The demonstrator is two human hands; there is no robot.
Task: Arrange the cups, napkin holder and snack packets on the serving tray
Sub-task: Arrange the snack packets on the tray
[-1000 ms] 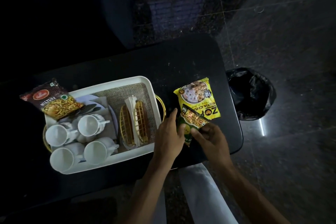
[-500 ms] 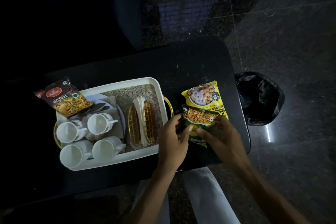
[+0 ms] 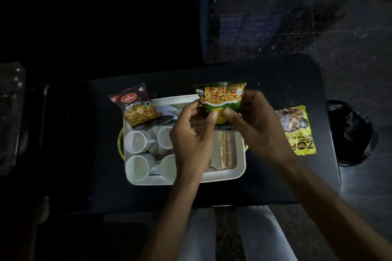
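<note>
A: What is the biggest thing here, and how much of it can you see?

B: The dark desk. Its left part goes into shadow, so the edge there is hard to find. At its right side stands a black bin bag, also half lost in the dark.

A: And the serving tray?

B: The white serving tray lies in the middle of the desk. The two hands cover much of its centre. Of the napkin holder only a strip with gold wire shows between the wrists; its shape I cannot tell.

A: The cups?

B: Four white cups stand at the left end of the tray. The two right ones are partly hidden by the left hand.

A: Where are the packets?

B: A brown packet leans on the far left corner of the tray. A yellow packet lies flat on the desk, right of the tray, its print upside down. The green packet is held up over the far rim of the tray.

A: How is the grip?

B: Both hands pinch the green packet at its lower part, the left hand's thumb and the right hand close together. The lower text of the packet is covered.
</note>
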